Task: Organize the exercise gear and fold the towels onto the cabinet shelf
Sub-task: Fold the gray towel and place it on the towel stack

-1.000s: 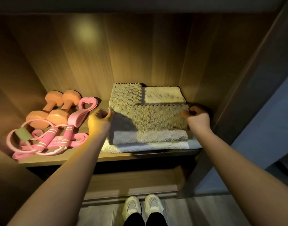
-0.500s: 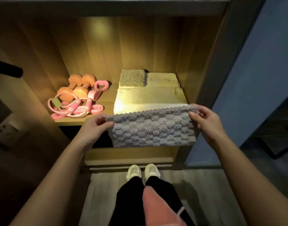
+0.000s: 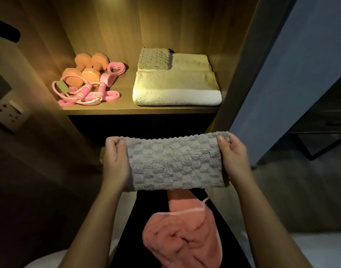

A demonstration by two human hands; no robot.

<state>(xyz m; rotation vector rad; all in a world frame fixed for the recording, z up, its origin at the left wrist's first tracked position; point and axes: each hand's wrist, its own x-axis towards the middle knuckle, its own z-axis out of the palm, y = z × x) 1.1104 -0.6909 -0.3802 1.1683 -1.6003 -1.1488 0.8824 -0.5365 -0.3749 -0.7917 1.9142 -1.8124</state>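
I hold a folded grey waffle towel [image 3: 175, 161] in the air, well in front of and below the cabinet shelf [image 3: 138, 109]. My left hand [image 3: 115, 161] grips its left end and my right hand [image 3: 233, 157] grips its right end. A crumpled pink towel [image 3: 181, 235] lies on my lap. On the shelf's right side a folded white towel [image 3: 177, 89] lies in front of two smaller folded towels [image 3: 173, 59]. Orange dumbbells [image 3: 84, 69], a pink jump rope [image 3: 88, 91] and a pink band [image 3: 105, 97] sit on the left.
The cabinet's right wall [image 3: 241, 60] and left wall [image 3: 42, 70] enclose the shelf. A wall socket [image 3: 7, 115] is at the far left. A dark recess [image 3: 138, 126] lies under the shelf.
Both hands lifted the grey waffle towel off the stack on the shelf and drew it back toward my body. The view pulled back and the pink towel on my lap came into sight.
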